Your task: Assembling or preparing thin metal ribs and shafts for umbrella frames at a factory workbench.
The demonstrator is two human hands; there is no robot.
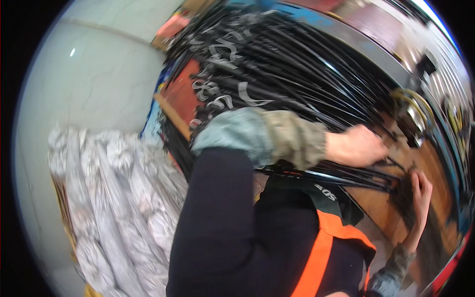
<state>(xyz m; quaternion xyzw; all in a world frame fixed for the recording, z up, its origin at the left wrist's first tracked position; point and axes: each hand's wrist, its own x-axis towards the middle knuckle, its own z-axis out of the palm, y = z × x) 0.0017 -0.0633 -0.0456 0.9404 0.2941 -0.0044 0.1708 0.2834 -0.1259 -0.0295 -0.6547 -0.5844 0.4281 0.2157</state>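
Note:
My left hand (360,146) reaches across to the right from a grey-green sleeve cuff, its fingers curled closed and smeared by motion. A thin black rod (394,162) sticks out by its fingertips, and the hand seems to grip it. Below the hand, more black rods (346,177) lie with their ends over a brown wooden board (368,198). Close to these ends, my right hand (421,194) is over the board with its fingers stretched and apart. I see nothing held in it, though a dark blur beside it hides detail.
A large pile of long black rods (302,64), with pale curled strips (250,95) at the left ends, fills the back. White plastic-wrapped long bundles (106,198) stand at the left. A metal device with a yellow hose (414,111) is beyond my hands.

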